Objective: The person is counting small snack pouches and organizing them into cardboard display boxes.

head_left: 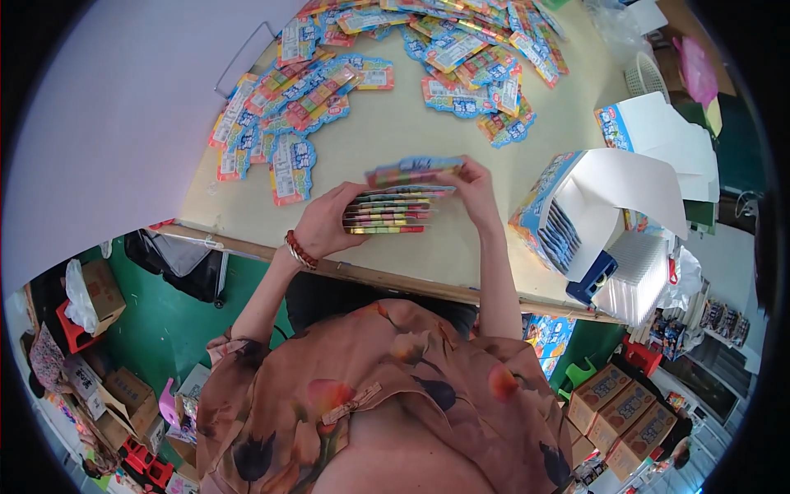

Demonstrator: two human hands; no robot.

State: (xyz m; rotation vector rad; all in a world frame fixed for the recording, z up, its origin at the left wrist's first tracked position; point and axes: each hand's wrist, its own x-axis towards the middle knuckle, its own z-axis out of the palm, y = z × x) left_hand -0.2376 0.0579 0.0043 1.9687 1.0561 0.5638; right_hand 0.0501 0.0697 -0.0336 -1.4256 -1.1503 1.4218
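Observation:
My left hand [332, 221], with a beaded bracelet at its wrist, grips the left end of a stack of candy packs [391, 212]. The packs stand on edge, one against another, showing rows of coloured candies. My right hand [473, 183] pinches a single candy pack [411, 170] by its right end, just beyond the stack; the pack is blurred by motion. Right of my right hand stands an open display box [543, 185] with several blue packs [561, 236] lined up inside.
Loose candy packs [317, 90] lie heaped at the left, with another pile [461, 49] at the far middle. Behind the display box is a second white box [650, 140]. A dark blue tool [594, 276] and clear plastic trays [638, 276] sit at the table's right edge.

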